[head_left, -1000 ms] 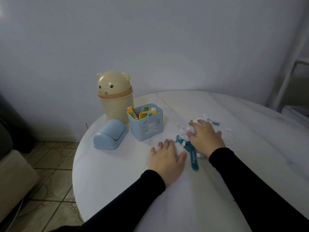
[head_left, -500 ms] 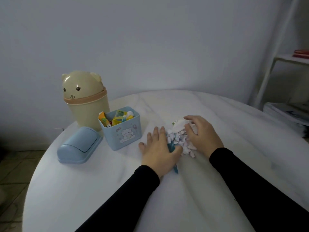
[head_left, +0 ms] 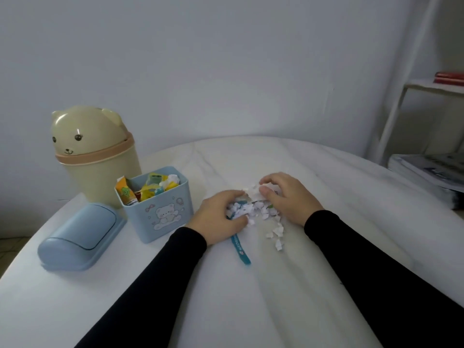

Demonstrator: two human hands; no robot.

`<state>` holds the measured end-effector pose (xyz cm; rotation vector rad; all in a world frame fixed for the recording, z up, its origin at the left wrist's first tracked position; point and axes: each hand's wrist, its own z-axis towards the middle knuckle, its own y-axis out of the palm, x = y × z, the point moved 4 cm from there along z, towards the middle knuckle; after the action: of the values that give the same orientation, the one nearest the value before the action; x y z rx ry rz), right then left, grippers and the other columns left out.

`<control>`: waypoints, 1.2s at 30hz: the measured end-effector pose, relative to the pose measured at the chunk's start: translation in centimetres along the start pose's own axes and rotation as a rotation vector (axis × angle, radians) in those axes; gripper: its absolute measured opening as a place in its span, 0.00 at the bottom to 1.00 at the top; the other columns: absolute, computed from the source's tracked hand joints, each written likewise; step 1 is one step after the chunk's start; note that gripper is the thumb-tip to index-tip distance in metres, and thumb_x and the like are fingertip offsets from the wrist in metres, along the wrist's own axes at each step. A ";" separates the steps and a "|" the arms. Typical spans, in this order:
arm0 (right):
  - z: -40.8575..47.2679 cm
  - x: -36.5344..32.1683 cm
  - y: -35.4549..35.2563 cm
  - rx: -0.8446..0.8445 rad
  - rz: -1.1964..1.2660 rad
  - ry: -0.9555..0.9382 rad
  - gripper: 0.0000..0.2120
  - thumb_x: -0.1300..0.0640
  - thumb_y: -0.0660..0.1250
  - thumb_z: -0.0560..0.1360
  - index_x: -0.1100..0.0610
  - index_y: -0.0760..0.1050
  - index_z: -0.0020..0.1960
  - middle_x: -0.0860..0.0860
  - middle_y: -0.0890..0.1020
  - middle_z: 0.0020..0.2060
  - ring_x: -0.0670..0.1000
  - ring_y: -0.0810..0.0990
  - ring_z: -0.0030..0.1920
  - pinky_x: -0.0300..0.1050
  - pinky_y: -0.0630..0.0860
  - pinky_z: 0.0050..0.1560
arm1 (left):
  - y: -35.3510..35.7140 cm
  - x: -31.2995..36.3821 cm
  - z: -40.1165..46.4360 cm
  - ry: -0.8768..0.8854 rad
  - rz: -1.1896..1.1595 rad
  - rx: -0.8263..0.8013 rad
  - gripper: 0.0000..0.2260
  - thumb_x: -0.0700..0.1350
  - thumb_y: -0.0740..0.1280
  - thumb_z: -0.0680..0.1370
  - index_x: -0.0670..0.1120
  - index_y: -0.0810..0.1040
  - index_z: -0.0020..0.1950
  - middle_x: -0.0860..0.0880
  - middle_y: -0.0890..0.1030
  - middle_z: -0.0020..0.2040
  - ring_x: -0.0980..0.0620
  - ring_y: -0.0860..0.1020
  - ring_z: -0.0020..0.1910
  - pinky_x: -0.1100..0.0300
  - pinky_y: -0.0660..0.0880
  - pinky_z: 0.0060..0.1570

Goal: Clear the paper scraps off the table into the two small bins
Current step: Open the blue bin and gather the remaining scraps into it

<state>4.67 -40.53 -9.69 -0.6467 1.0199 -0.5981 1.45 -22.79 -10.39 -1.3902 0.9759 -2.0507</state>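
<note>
Evidently, the scraps (head_left: 253, 212) were heaped on the tabletop (head_left: 276, 285) between both hands, the left (head_left: 218, 217) and right (head_left: 288, 198) curled around the pile. Nothing was lifted yet; the blue bin (head_left: 160, 209) held wrappers, the bear bin (head_left: 95, 156) stood closed.

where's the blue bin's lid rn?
Head view, left side: the blue lid lies on the table, off the bin, just left of the open blue bin and in front of the bear bin.

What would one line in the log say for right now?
step: gathering scraps | left hand: grips paper scraps | right hand: cups pile | blue bin: open, lid beside | bear bin: closed
</note>
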 end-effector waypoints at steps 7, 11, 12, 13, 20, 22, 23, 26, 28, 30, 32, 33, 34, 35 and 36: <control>0.8 -0.9 1.3 -0.185 -0.039 -0.136 0.26 0.37 0.55 0.76 0.44 0.65 0.71 0.43 0.61 0.74 0.44 0.57 0.74 0.50 0.55 0.74 | -0.1 0.5 -0.8 -0.010 0.114 -0.009 0.41 0.69 0.57 0.63 0.56 0.59 0.75 0.52 0.62 0.74 0.55 0.61 0.73 0.51 0.58 0.71; 0.8 -1.0 1.9 -0.217 -0.035 -0.126 0.19 0.46 0.55 0.81 0.48 0.70 0.69 0.45 0.68 0.72 0.45 0.63 0.72 0.47 0.60 0.73 | 0.9 0.8 -1.1 -0.004 0.281 -0.141 0.42 0.73 0.58 0.65 0.55 0.57 0.75 0.53 0.57 0.77 0.57 0.54 0.75 0.52 0.50 0.71; 1.0 -1.1 1.6 -0.170 -0.022 -0.132 0.17 0.47 0.56 0.81 0.49 0.73 0.67 0.45 0.72 0.68 0.45 0.68 0.69 0.48 0.63 0.70 | 0.7 0.8 -1.2 0.019 0.274 -0.115 0.39 0.71 0.60 0.68 0.54 0.61 0.74 0.53 0.60 0.76 0.56 0.57 0.74 0.54 0.52 0.71; 1.3 -1.2 1.3 -0.130 -0.019 -0.132 0.17 0.47 0.57 0.80 0.49 0.74 0.65 0.45 0.74 0.65 0.46 0.70 0.67 0.48 0.66 0.69 | 0.5 0.8 -1.3 0.040 0.262 -0.076 0.36 0.69 0.61 0.69 0.52 0.65 0.73 0.53 0.63 0.74 0.56 0.61 0.73 0.56 0.54 0.72; 3.5 -0.6 2.2 -0.367 -0.201 0.001 0.29 0.37 0.55 0.78 0.45 0.58 0.76 0.45 0.54 0.77 0.50 0.54 0.76 0.53 0.50 0.74 | 0.3 0.6 -1.9 0.015 0.339 -0.002 0.33 0.68 0.59 0.72 0.54 0.61 0.73 0.57 0.63 0.73 0.58 0.61 0.72 0.54 0.56 0.66; 3.9 -0.3 2.9 -0.403 -0.249 0.025 0.30 0.34 0.51 0.77 0.45 0.57 0.76 0.45 0.55 0.77 0.51 0.55 0.76 0.54 0.48 0.72 | 0.6 0.5 -1.6 0.000 0.383 -0.077 0.34 0.68 0.58 0.74 0.52 0.59 0.75 0.56 0.61 0.75 0.57 0.59 0.73 0.53 0.55 0.67; 4.1 -0.1 3.0 -0.403 -0.244 0.037 0.30 0.33 0.50 0.76 0.44 0.59 0.75 0.46 0.59 0.76 0.51 0.56 0.75 0.54 0.49 0.71 | 0.7 0.5 -1.3 0.001 0.382 -0.087 0.32 0.66 0.58 0.75 0.52 0.60 0.74 0.56 0.62 0.75 0.58 0.59 0.73 0.53 0.54 0.67; 3.8 0.2 2.9 -0.388 -0.194 0.030 0.32 0.28 0.49 0.72 0.44 0.71 0.67 0.43 0.71 0.69 0.49 0.65 0.71 0.51 0.55 0.70 | 0.4 0.2 -0.6 0.001 0.314 -0.051 0.25 0.60 0.58 0.78 0.51 0.66 0.72 0.56 0.65 0.74 0.58 0.61 0.72 0.55 0.55 0.67; 3.1 0.2 2.3 -0.326 -0.046 0.022 0.28 0.29 0.54 0.71 0.46 0.77 0.60 0.43 0.79 0.60 0.47 0.74 0.63 0.49 0.64 0.68 | 0.2 0.1 -0.4 0.010 0.289 -0.032 0.21 0.55 0.60 0.79 0.50 0.68 0.71 0.55 0.68 0.72 0.56 0.64 0.71 0.55 0.58 0.69; 2.4 -0.1 1.7 -0.261 0.077 0.014 0.21 0.36 0.59 0.74 0.48 0.80 0.53 0.44 0.82 0.53 0.45 0.78 0.55 0.48 0.72 0.63 | -0.1 0.2 -0.5 0.016 0.246 -0.016 0.20 0.52 0.61 0.78 0.49 0.71 0.68 0.53 0.74 0.67 0.53 0.69 0.67 0.54 0.62 0.68; 1.6 -0.6 1.2 -0.214 0.097 -0.003 0.17 0.37 0.60 0.75 0.49 0.79 0.47 0.44 0.82 0.47 0.45 0.79 0.50 0.48 0.75 0.58 | -0.4 0.4 -0.7 0.013 0.178 -0.004 0.21 0.54 0.62 0.73 0.48 0.75 0.64 0.51 0.78 0.61 0.51 0.74 0.61 0.56 0.68 0.63; 1.1 -0.8 1.1 -0.201 0.092 -0.005 0.15 0.39 0.60 0.76 0.49 0.78 0.47 0.44 0.81 0.45 0.45 0.79 0.49 0.48 0.75 0.56 | -0.6 0.6 -1.0 0.013 0.138 0.000 0.22 0.55 0.61 0.70 0.49 0.76 0.61 0.51 0.79 0.59 0.51 0.75 0.59 0.57 0.70 0.61; 0.7 -1.0 1.0 -0.191 0.096 -0.004 0.12 0.41 0.60 0.77 0.48 0.76 0.48 0.43 0.80 0.44 0.46 0.79 0.48 0.46 0.75 0.54 | -0.7 0.7 -1.2 0.017 0.106 0.002 0.23 0.58 0.61 0.67 0.50 0.77 0.58 0.52 0.80 0.57 0.52 0.76 0.57 0.57 0.71 0.60; 0.1 -1.2 0.9 -0.183 0.097 0.005 0.11 0.42 0.60 0.77 0.47 0.75 0.52 0.41 0.79 0.44 0.46 0.78 0.48 0.44 0.74 0.53 | -0.8 0.8 -1.4 0.023 0.088 0.006 0.24 0.61 0.60 0.65 0.51 0.77 0.56 0.54 0.80 0.56 0.53 0.76 0.56 0.56 0.71 0.60; -0.5 -1.5 0.6 -0.169 0.092 0.015 0.11 0.43 0.59 0.78 0.46 0.74 0.56 0.40 0.78 0.44 0.46 0.78 0.48 0.43 0.73 0.52 | -1.0 0.9 -1.7 0.029 0.088 0.011 0.26 0.63 0.59 0.63 0.52 0.77 0.54 0.55 0.80 0.56 0.54 0.76 0.56 0.54 0.70 0.60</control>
<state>3.69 -39.16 -9.49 -0.7402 1.1168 -0.4396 -0.46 -22.35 -9.48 -1.2921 1.0180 -2.0142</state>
